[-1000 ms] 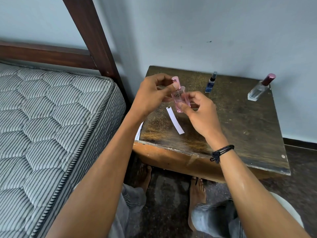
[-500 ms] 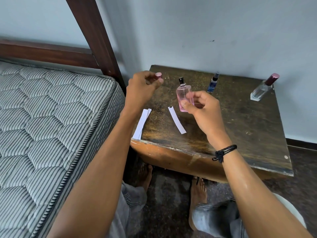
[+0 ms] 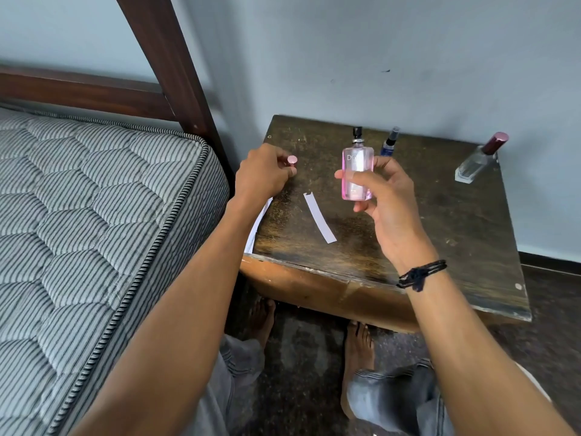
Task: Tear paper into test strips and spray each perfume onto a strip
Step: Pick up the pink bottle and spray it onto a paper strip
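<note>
Your right hand [image 3: 386, 199]: grip curled round pink perfume bottle [image 3: 356, 171], upright, frame centre, above tabletop [image 3: 440, 221]. Left hand [image 3: 262, 174]: grip pinching pink cap [image 3: 291, 160] near tabletop's left edge. Paper strip [image 3: 320, 222]: flat between hands, bare wood around

I can see only the round top of the cap [image 3: 292, 159]; the left hand's [image 3: 262, 176] fingers cover the rest. That wrist hides most of the paper [image 3: 257, 225] at the left edge of the table [image 3: 456, 234]. The lettering on the pink bottle [image 3: 356, 158] is too faint for me to read past its first letters, and the right hand's [image 3: 388, 199] thumb crosses it. The blue bottle's [image 3: 390, 142] base sits behind those fingers. The mattress [image 3: 94, 215] runs off the left and near edges.
</note>
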The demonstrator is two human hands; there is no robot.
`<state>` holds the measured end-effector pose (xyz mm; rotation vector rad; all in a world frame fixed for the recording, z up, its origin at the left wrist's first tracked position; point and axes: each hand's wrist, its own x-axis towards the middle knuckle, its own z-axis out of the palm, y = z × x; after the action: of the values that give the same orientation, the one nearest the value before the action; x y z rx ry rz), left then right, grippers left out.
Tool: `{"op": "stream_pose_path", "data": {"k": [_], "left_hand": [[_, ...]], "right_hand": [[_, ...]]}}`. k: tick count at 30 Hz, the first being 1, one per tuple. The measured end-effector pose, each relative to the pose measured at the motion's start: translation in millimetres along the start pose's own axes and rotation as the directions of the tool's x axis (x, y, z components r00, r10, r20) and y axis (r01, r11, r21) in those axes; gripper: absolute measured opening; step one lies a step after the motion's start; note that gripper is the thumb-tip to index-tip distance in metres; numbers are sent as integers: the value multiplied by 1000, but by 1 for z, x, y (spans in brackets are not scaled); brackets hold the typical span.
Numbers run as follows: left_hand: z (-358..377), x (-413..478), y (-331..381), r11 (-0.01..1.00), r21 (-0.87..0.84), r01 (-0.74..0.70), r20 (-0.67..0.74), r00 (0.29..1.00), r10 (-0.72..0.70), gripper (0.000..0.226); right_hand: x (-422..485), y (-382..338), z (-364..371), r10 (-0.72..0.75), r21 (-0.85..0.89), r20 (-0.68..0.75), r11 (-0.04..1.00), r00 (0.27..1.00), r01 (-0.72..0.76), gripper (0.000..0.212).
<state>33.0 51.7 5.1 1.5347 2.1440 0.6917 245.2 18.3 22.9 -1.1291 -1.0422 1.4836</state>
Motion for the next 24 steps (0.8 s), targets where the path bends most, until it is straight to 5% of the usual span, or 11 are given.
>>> {"op": "stream_pose_path", "data": {"k": [13, 17, 24], "left_hand": [[-15, -1, 4, 994, -19, 106, 21, 994, -106, 42], [-17, -17, 15, 996, -21, 92, -154, 984, -94, 7], [6, -39, 20, 987, 148, -67, 70, 996, 57, 19]], "right_hand": [[1, 2, 1, 9, -37, -13, 999, 1000, -9, 36], [2, 3, 0, 5, -45, -11, 999, 1000, -6, 34], [2, 5, -4, 1, -64, -5, 998, 1000, -2, 37]]}}
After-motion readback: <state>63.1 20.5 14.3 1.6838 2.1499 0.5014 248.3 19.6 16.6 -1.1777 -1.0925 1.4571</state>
